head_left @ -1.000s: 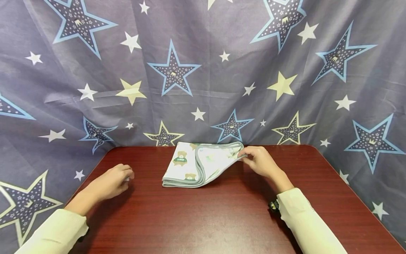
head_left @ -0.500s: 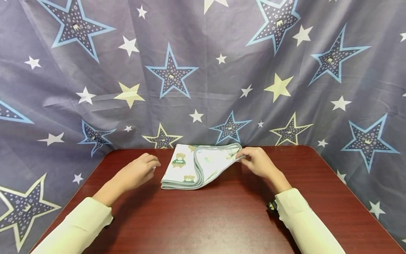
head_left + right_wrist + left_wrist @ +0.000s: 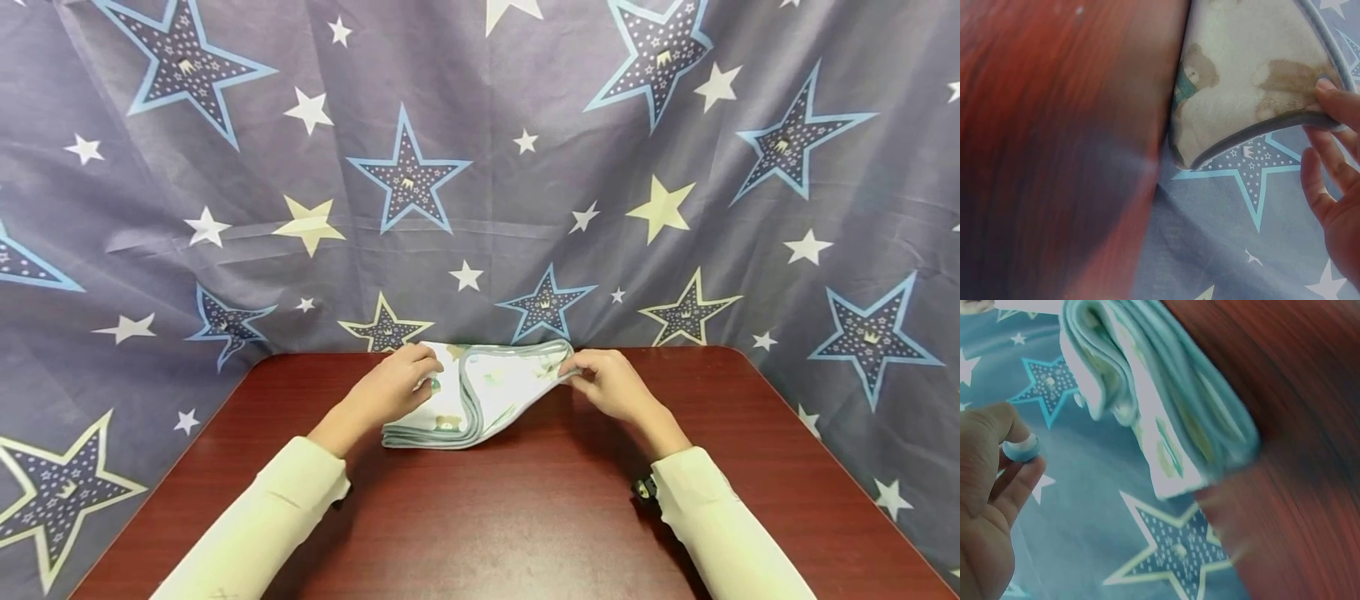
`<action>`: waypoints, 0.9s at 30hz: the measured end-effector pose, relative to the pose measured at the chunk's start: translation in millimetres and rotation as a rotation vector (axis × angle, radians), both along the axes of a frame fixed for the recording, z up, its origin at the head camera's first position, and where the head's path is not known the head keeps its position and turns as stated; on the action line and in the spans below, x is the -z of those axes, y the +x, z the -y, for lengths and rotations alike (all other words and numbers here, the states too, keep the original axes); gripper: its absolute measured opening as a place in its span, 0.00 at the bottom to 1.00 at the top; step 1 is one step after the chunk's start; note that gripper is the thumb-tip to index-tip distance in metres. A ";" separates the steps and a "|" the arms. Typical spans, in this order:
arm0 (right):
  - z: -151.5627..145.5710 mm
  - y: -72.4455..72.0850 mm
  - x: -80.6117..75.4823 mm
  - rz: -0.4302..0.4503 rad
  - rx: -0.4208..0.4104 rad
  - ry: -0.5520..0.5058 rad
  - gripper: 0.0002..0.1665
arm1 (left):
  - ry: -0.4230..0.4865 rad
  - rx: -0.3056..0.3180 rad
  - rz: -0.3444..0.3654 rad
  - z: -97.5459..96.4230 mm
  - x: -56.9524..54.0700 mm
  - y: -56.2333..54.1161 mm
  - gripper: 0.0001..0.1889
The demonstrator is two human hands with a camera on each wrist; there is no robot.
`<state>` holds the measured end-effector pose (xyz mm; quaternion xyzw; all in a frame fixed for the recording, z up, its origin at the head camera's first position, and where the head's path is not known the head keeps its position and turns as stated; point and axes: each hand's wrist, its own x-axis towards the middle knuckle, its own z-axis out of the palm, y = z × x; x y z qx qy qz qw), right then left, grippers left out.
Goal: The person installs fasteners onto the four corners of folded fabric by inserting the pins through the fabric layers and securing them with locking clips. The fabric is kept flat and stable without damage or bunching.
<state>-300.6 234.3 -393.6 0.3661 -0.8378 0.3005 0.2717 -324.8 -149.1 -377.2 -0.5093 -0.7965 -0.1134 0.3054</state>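
Observation:
A folded white baby blanket (image 3: 510, 379) with a teddy-bear print and grey-green edging lies near the table's far side, its right part lifted. My right hand (image 3: 611, 383) pinches the lifted corner; in the right wrist view the thumb (image 3: 1338, 100) lies over the edging and the other fingers are below. Over the blanket's left part, my left hand (image 3: 390, 385) hides some of the print. Its thumb and fingers hold a small round white-and-blue thing (image 3: 1021, 448), whose kind I cannot tell. The blanket's stacked folds (image 3: 1166, 394) show beside that hand in the left wrist view.
The reddish-brown wooden table (image 3: 510, 517) extends in front of the blanket and to both sides. Right behind its far edge hangs a grey-blue curtain (image 3: 480, 225) printed with stars. A dark wrist strap (image 3: 645, 490) shows at the right cuff.
My left hand has moved right, from beside the blanket to over its left part, still holding the small round thing. The right hand keeps its pinch on the lifted corner.

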 end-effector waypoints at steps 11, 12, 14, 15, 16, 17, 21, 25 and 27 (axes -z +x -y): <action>-1.8 0.1 2.5 -0.011 0.000 -0.010 0.14 | 0.109 -0.073 0.157 -61.7 5.6 -15.2 0.13; -1.8 0.0 2.7 -0.013 0.001 -0.008 0.14 | 0.122 -0.074 0.170 -67.7 7.1 -16.7 0.13; -1.7 0.1 2.7 -0.013 0.002 -0.007 0.14 | 0.158 -0.075 0.201 -79.7 9.3 -18.3 0.12; -1.5 0.1 2.6 -0.013 0.001 -0.006 0.14 | 0.177 -0.076 0.223 -85.6 10.4 -19.0 0.12; -1.2 0.1 2.5 -0.011 0.002 -0.005 0.13 | 0.199 -0.074 0.246 -91.2 11.5 -19.2 0.12; -1.0 0.1 2.2 -0.008 0.001 -0.003 0.13 | 0.225 -0.068 0.272 -96.7 12.7 -19.4 0.11; 0.5 0.5 1.1 -0.003 0.000 0.002 0.11 | 0.313 -0.062 0.425 -115.1 17.1 -18.0 0.11; 1.4 0.6 0.6 -0.009 0.002 0.004 0.11 | 0.410 -0.063 0.556 -129.3 24.1 -17.5 0.12; 1.8 0.2 0.6 -0.010 0.002 0.005 0.11 | 0.465 -0.059 0.592 -134.8 28.1 -17.4 0.11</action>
